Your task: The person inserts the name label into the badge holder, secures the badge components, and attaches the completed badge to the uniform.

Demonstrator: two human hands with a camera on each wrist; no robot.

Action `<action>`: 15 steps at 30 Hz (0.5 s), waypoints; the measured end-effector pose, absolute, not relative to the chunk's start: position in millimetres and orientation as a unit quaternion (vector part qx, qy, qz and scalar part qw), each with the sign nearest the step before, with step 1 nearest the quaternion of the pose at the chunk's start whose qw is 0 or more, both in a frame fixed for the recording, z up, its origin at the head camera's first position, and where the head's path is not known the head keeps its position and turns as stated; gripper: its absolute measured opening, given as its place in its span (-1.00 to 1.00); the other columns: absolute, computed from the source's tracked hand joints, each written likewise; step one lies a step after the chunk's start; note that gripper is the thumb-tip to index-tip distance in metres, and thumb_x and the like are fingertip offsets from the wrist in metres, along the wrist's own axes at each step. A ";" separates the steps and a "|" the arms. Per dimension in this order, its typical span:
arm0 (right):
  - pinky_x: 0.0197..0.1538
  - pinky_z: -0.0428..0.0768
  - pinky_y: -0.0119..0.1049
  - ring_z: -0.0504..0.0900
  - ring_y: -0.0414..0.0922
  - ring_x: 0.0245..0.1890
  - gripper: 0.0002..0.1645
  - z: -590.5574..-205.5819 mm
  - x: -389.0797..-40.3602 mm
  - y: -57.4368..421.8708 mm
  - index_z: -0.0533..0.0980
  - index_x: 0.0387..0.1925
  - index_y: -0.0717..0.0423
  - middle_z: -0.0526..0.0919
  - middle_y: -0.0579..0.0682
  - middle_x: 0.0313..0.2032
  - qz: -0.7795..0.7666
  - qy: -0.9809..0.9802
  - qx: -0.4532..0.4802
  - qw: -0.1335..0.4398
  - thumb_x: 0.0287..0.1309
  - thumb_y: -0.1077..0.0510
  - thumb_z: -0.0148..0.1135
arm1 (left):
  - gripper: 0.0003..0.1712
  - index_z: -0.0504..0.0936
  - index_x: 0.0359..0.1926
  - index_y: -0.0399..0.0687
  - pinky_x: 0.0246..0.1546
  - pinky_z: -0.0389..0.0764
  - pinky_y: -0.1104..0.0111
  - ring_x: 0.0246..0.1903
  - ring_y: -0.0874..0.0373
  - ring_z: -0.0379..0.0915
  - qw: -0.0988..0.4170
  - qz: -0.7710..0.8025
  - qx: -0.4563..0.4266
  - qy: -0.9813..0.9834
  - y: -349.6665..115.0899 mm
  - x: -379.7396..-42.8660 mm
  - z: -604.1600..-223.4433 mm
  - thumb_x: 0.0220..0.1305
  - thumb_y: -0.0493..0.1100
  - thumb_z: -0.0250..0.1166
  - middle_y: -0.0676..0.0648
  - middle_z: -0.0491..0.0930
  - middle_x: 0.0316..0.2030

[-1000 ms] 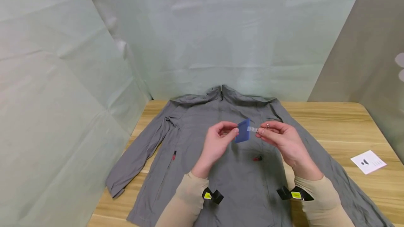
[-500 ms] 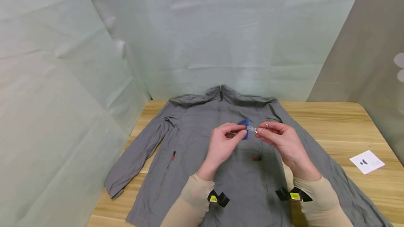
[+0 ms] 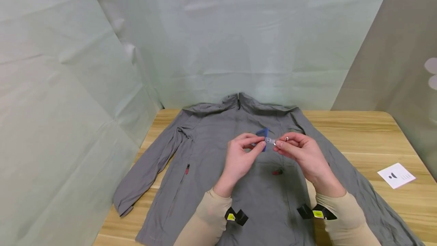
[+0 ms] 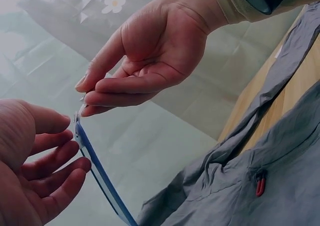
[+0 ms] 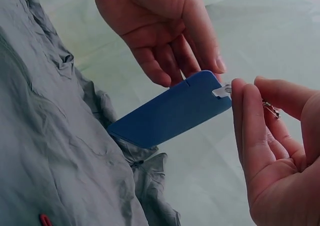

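A blue badge holder (image 3: pixel 262 132) hangs between the hands above the jacket (image 5: pixel 30 100), its flat blue face showing in the right wrist view. My left hand (image 3: pixel 241 158) has thumb and fingertips at the holder's slotted end, beside a clear strap (image 3: pixel 269 140) that runs through the slot. With thumb and fingers, my right hand (image 3: pixel 308 158) pinches the metal badge clip (image 5: pixel 271 108) at the strap's other end. Much of the clip is hidden by the fingers. The grey jacket lies spread out below, a red zipper pull (image 4: pixel 260 183) on its front.
A white printed card (image 3: pixel 396 175) lies on the wooden table (image 3: pixel 362 136) to the right. Pale sheeting (image 3: pixel 239 41) stands behind the table and along its left side.
My left hand has shifted right along the badge holder, up to its slotted end and the strap. The holder has turned more edge-on. My right hand keeps its pinch and moves slightly left.
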State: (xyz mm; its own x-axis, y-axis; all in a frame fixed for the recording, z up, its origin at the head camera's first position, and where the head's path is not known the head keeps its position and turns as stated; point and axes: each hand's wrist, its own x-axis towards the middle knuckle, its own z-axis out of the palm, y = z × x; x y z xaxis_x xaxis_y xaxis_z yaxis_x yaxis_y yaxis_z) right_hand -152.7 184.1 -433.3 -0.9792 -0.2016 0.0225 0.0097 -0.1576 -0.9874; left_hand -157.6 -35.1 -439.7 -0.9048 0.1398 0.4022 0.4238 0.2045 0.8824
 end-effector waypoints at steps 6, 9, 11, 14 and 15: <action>0.03 0.78 -0.27 0.84 -0.13 -0.18 -0.98 -434.0 -152.9 180.9 0.63 -0.14 0.18 0.84 0.04 -0.20 -0.757 0.642 -0.090 0.080 0.49 0.32 0.30 | -0.79 0.87 -0.01 -0.16 -0.18 0.77 0.26 -0.27 0.09 0.71 0.126 -0.592 -0.186 -0.774 -36.5 -156.8 -440.7 0.42 -0.16 0.49 -0.03 0.75 -0.12; 0.04 0.77 -0.27 0.84 -0.12 -0.17 -0.98 -434.1 -153.2 179.2 0.61 -0.14 0.22 0.84 0.05 -0.19 -0.760 0.638 -0.093 0.080 0.48 0.32 0.31 | -0.79 0.87 -0.02 -0.17 -0.19 0.77 0.28 -0.27 0.11 0.71 0.132 -0.584 -0.186 -0.779 -36.7 -157.2 -441.1 0.41 -0.18 0.50 -0.03 0.75 -0.12; 0.06 0.77 -0.27 0.84 -0.10 -0.16 -0.93 -434.3 -153.1 178.7 0.59 -0.13 0.27 0.84 0.03 -0.19 -0.759 0.639 -0.093 0.078 0.48 0.30 0.32 | -0.80 0.87 -0.03 -0.19 -0.21 0.76 0.28 -0.27 0.13 0.70 0.137 -0.577 -0.188 -0.783 -36.6 -157.3 -441.2 0.40 -0.19 0.51 -0.03 0.75 -0.13; 0.09 0.76 -0.25 0.83 -0.10 -0.14 -0.90 -434.7 -152.6 178.4 0.58 -0.13 0.28 0.84 0.00 -0.19 -0.758 0.641 -0.090 0.074 0.48 0.28 0.34 | -0.81 0.87 -0.04 -0.20 -0.24 0.75 0.28 -0.27 0.15 0.70 0.147 -0.566 -0.192 -0.788 -36.2 -157.4 -441.5 0.39 -0.21 0.51 -0.04 0.75 -0.13; 0.10 0.76 -0.25 0.83 -0.11 -0.14 -0.92 -434.8 -152.4 178.4 0.59 -0.13 0.25 0.84 -0.02 -0.19 -0.758 0.642 -0.089 0.075 0.48 0.29 0.33 | -0.81 0.87 -0.05 -0.20 -0.24 0.74 0.29 -0.27 0.16 0.69 0.151 -0.562 -0.194 -0.790 -36.2 -157.2 -441.6 0.39 -0.21 0.51 -0.04 0.75 -0.14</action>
